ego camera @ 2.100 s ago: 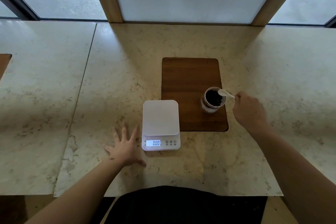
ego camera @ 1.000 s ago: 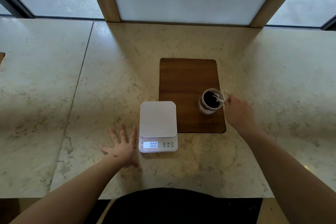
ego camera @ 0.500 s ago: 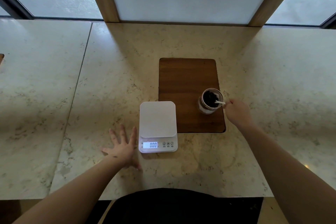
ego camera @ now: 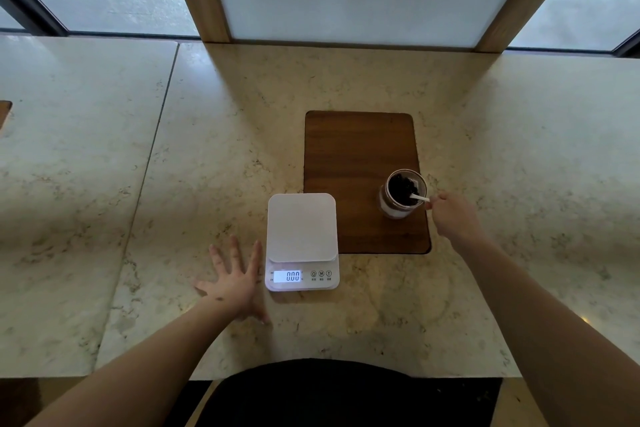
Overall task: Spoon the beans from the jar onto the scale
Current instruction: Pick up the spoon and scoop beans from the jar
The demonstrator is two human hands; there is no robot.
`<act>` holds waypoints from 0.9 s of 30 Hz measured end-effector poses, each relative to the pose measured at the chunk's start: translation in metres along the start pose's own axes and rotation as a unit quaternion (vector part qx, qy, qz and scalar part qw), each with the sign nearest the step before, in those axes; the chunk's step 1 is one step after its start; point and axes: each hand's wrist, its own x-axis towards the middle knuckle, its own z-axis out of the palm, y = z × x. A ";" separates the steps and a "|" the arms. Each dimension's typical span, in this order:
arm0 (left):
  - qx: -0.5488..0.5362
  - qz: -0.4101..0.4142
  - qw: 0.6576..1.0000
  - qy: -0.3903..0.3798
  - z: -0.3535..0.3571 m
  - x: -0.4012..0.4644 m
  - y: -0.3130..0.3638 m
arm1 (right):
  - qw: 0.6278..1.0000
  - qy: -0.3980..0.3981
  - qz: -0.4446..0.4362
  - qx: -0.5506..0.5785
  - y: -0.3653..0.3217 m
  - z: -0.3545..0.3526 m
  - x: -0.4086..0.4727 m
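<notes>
Right grip [ego camera: 450, 215] on spoon [ego camera: 419, 198] — in jar [ego camera: 401, 193]

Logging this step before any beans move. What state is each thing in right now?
scale: switched on, display reads 0.00, platform bare
jar: upright on the wooden board, lid off, dark beans inside
spoon: bowl dipped in the beans
right hand: shut on the spoon handle
left hand: open, flat on the counter beside the scale

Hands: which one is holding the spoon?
The right hand, pinching the white spoon dipped into the jar; the left hand lies flat, empty.
</notes>
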 end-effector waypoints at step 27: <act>-0.008 -0.007 1.000 -0.003 0.002 0.006 -0.002 | 0.995 -0.047 0.046 0.073 0.004 0.017 -0.007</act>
